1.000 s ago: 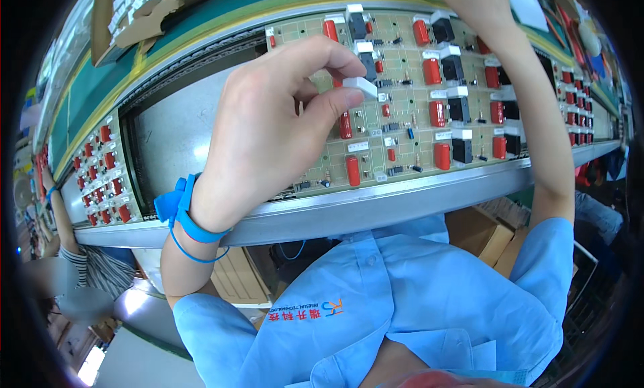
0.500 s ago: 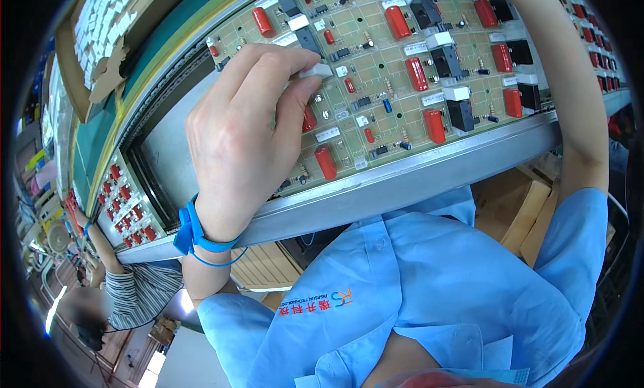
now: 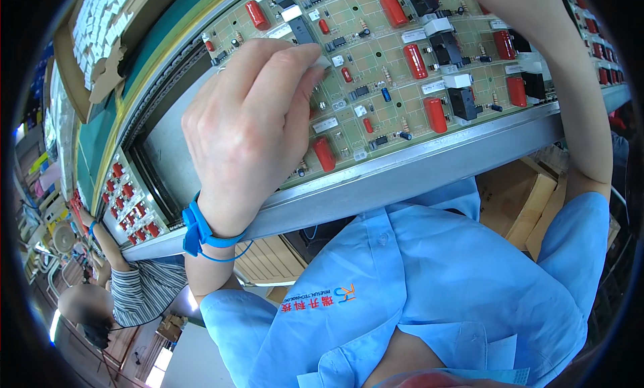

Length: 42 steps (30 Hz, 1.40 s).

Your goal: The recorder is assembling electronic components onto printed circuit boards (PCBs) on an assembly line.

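Note:
My left hand, with a blue wrist strap, reaches over a green circuit board panel. Its thumb and forefinger are closed on a small white block, mostly covered by the fingertips, at the panel near a black block-shaped part. Around it the panel carries red capacitors, resistors and small chips. Further right, white blocks sit against black parts. My right hand is at the top edge, above the panel's far right side; its fingers are out of the picture.
A metal rail runs along the near side. At the upper left stands a carton with many white blocks. Another board lies further left on the line, near a co-worker in a striped shirt. An open cardboard box is below the rail.
My right hand and forearm have shifted left along the top edge. My left hand stays at nearly the same place, fingers still closed on the white block and covering more of it.

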### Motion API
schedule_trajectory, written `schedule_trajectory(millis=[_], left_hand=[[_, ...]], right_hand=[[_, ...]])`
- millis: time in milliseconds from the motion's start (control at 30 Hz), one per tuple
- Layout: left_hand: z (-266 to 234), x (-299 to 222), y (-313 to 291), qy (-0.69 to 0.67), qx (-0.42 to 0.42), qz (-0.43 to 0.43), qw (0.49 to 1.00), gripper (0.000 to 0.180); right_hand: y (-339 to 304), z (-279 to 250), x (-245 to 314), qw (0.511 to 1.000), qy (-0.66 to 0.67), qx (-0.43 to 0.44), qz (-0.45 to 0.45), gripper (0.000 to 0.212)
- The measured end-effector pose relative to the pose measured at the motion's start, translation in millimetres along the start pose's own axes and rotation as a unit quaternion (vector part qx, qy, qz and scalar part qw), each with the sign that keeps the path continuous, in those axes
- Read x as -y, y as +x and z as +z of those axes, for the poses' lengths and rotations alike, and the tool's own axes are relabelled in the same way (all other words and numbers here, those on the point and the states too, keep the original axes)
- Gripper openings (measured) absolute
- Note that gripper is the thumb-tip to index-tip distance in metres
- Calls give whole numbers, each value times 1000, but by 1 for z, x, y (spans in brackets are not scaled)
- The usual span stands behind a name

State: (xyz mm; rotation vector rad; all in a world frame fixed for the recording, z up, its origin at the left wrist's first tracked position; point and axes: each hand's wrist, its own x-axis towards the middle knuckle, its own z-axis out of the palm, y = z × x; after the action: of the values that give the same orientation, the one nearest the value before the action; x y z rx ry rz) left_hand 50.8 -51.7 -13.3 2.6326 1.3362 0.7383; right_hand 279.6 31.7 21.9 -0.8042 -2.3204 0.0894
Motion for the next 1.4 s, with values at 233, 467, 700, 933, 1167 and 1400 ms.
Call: schedule_trajectory(millis=[233, 467, 700, 933, 1167, 1400], left_hand=[[6, 7, -7, -33, -47, -33, 998, 16], [7, 7, -1, -91, -35, -54, 994, 14], [5, 13, -7, -19, -33, 10, 999, 16], [6, 5, -6, -104, -13, -104, 989, 15], [13, 17, -14, -114, -36, -101, 988, 16], [12, 12, -9, -108, -41, -58, 992, 16]], right_hand=[[-4, -7, 44, 970, 155, 113, 150, 29], [-26, 40, 14, 955, 294, -42, -12, 31], [-12, -5, 51, 965, 165, 129, 156, 32], [-23, 4, 47, 979, 142, 97, 113, 30], [-30, 13, 49, 989, 60, 123, 64, 29], [-33, 16, 48, 989, -5, 140, 39, 23]])
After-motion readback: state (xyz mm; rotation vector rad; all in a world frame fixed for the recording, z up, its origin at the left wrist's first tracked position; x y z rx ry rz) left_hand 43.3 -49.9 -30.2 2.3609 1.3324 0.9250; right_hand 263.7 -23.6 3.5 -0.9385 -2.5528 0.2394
